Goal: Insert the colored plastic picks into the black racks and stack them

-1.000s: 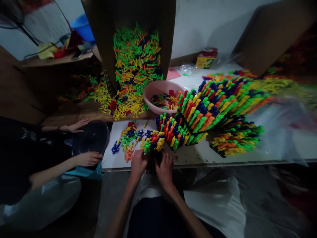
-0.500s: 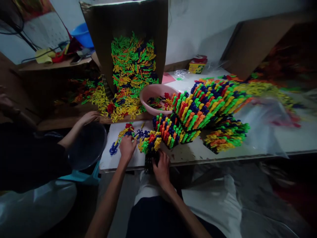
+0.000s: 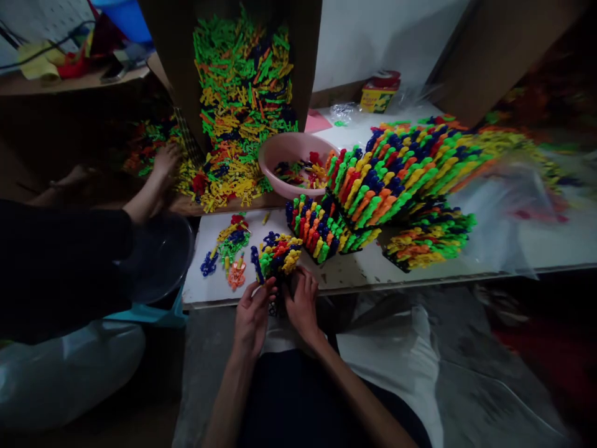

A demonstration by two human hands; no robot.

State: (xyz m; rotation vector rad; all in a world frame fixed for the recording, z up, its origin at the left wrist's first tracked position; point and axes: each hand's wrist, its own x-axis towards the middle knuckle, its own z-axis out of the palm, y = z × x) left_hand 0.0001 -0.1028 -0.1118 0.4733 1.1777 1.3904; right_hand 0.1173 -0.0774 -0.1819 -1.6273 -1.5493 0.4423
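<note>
At the table's front edge, my right hand (image 3: 302,303) is closed round the near end of a black rack (image 3: 275,306). Small coloured plastic pieces (image 3: 281,252) stand in rows at its far end. My left hand (image 3: 253,314) is pinched at the rack's left side, with a dark blue plastic piece (image 3: 257,266) upright just above its fingers. Its fingers hide where that piece meets the rack. Left of the rack lie loose pieces in green (image 3: 229,247), blue (image 3: 208,264) and orange (image 3: 236,274).
Filled racks (image 3: 396,174) stand at the right, beside a pink basin (image 3: 298,140). A box behind holds a heap of coloured pieces (image 3: 242,93). At the left, a co-worker's hand (image 3: 166,160) reaches into pieces above a dark tub (image 3: 158,267). A plastic bag (image 3: 494,218) lies right.
My left hand has come from the loose pieces back to the rack, now with a blue piece at its fingers. My right hand stays on the rack. The co-worker's hand has moved up into the heap.
</note>
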